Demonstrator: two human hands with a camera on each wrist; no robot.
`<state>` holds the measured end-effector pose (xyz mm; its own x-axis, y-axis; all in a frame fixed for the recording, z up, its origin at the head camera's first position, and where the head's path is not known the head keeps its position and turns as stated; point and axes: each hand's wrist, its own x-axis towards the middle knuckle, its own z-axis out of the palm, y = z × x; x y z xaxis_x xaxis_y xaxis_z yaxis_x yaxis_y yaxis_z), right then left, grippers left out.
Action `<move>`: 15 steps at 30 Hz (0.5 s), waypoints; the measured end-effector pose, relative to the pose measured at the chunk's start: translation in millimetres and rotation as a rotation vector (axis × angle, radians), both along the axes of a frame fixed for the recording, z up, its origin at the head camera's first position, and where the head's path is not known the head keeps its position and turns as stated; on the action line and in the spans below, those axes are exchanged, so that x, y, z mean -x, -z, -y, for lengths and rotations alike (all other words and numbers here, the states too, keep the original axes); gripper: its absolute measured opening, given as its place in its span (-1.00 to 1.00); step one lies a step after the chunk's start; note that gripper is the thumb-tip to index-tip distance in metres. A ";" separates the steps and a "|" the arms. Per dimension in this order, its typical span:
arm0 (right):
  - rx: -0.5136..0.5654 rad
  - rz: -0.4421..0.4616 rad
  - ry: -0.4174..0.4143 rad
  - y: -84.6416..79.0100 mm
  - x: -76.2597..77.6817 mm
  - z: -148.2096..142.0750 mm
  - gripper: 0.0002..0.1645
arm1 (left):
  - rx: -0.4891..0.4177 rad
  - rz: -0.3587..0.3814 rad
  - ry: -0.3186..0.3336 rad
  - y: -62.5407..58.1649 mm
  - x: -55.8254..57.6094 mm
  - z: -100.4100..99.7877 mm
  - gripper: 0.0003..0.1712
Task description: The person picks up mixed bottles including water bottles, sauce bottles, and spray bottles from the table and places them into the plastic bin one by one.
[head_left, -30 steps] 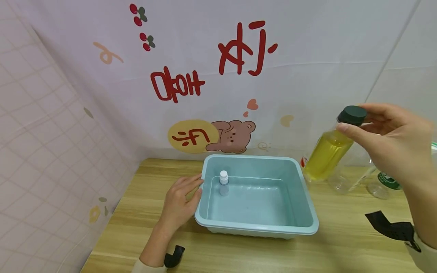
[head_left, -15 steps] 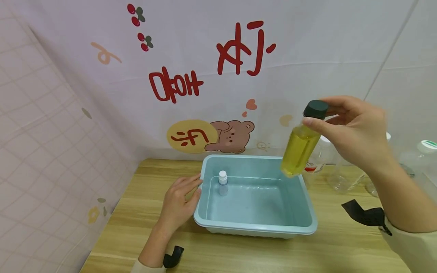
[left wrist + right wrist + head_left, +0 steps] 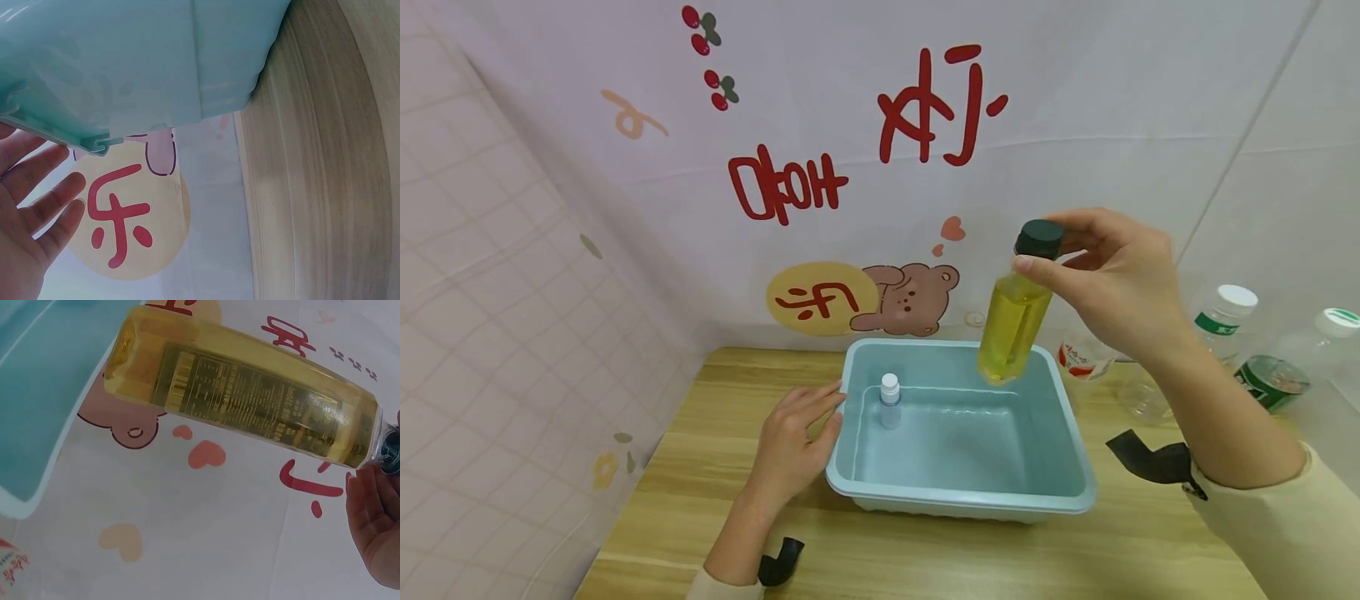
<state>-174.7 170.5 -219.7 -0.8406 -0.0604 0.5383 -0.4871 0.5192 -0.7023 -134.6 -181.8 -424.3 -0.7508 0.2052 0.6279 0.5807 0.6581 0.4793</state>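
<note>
My right hand (image 3: 1120, 279) pinches a bottle of yellow liquid (image 3: 1013, 325) at its dark green cap and neck. The bottle hangs slightly tilted over the back right part of a light blue plastic basin (image 3: 962, 500). In the right wrist view the same bottle (image 3: 250, 394) shows a printed label with a barcode. My left hand (image 3: 796, 437) lies against the basin's left rim, fingers extended; the left wrist view shows its spread fingers (image 3: 53, 203) at that rim. Inside the basin, at the left, a small clear bottle with a white cap (image 3: 891, 404) stands upright.
Right of the basin, partly behind my right arm, stand several clear plastic bottles: one with a red-marked label (image 3: 1084, 358), one with a white cap (image 3: 1234, 300), one with a green-and-white cap (image 3: 1337, 323). A printed cloth wall (image 3: 1075, 108) rises behind the wooden table (image 3: 760, 367).
My right hand has carried the bottle of yellow liquid leftward from beside the basin to over its back right part. The left hand and the basin have stayed in place.
</note>
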 end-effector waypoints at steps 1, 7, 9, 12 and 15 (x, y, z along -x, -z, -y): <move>0.002 0.002 -0.006 0.5 0.6 2.3 -0.53 | 0.002 0.002 -0.001 -0.1 0.0 0.0 -0.69; 0.003 0.034 -0.039 5.1 6.1 16.0 -0.52 | 0.005 0.014 -0.005 0.2 0.1 0.3 -0.69; 0.003 0.043 -0.045 7.3 8.8 20.8 -0.52 | 0.002 0.014 -0.007 0.1 -0.2 0.6 -0.69; 0.006 0.044 -0.065 11.4 12.7 27.4 -0.53 | -0.002 0.014 -0.006 -0.8 -0.8 0.6 -0.69; 0.003 0.048 -0.090 16.0 15.5 32.8 -0.55 | -0.005 0.008 -0.001 -1.4 -1.2 0.4 -0.69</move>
